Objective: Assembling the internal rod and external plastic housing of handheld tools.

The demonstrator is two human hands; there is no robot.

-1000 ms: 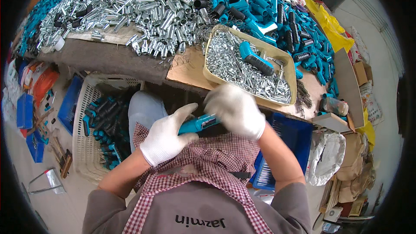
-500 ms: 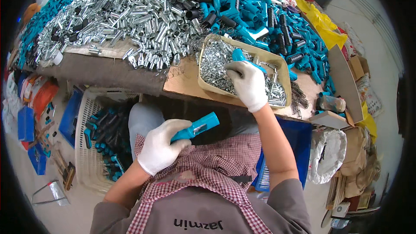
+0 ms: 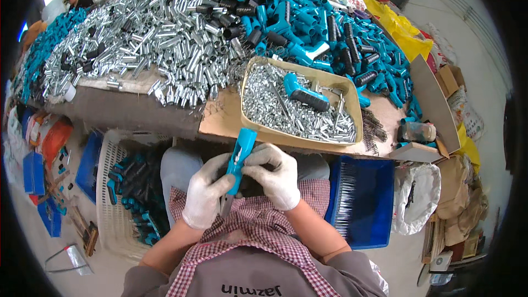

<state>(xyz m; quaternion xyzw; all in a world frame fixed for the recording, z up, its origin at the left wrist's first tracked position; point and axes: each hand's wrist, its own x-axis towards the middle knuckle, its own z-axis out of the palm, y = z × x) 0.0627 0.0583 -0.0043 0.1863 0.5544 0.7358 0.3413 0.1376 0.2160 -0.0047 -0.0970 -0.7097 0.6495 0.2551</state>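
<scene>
Both of my hands, in white gloves, meet in front of my apron below the table edge. My left hand (image 3: 206,190) is closed around a teal plastic tubular housing (image 3: 242,146), tilted with its wide end up. A grey metal piece (image 3: 226,204) pokes out beneath that hand. Against the housing's right side, the thumb and fingers of my right hand (image 3: 276,177) are pinched together; whatever lies between them is too small to make out. Beyond my hands, a teal-and-black handle (image 3: 308,94) rests on small silver parts in a cream tray (image 3: 300,140).
Heaped silver metal tubes (image 3: 187,44) cover the table, with teal-and-black handles (image 3: 352,44) at right. Loose springs (image 3: 373,126) lie beside the tray. A white crate (image 3: 104,187) of handles stands left of my legs, a blue bin (image 3: 374,203) right. Other people sit across the table.
My right hand has come back from the tray to the teal housing. My left hand has turned the housing more upright. The teal-and-black handle in the tray is now uncovered.
</scene>
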